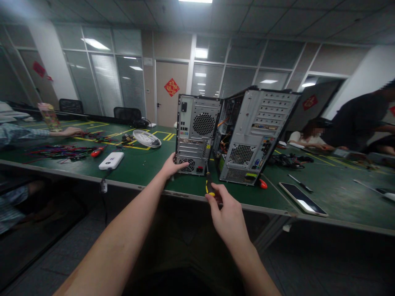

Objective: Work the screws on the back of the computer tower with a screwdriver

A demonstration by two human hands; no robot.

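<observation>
Two computer cases stand upright side by side, rear panels towards me. My left hand (pixel 173 166) grips the lower left edge of the left computer case (pixel 191 142). Its thumb lies across the bottom fan grille, while the other fingers are largely hidden at the side. In my right hand (pixel 226 207) is a black and yellow screwdriver (pixel 209 183), held by the end of its handle. The shaft points up at the lower right corner of that case's rear panel; whether the tip touches a screw I cannot tell. The larger right case (pixel 243 152) has its left side uncovered, showing wires inside.
On the green table (pixel 148 174) lie a white power bank (pixel 111 160), a bundle of cables (pixel 66 152), a white round cover (pixel 147 138) and a phone (pixel 302 199). Another person's hand (pixel 72 131) reaches over cables at left; people are at the right.
</observation>
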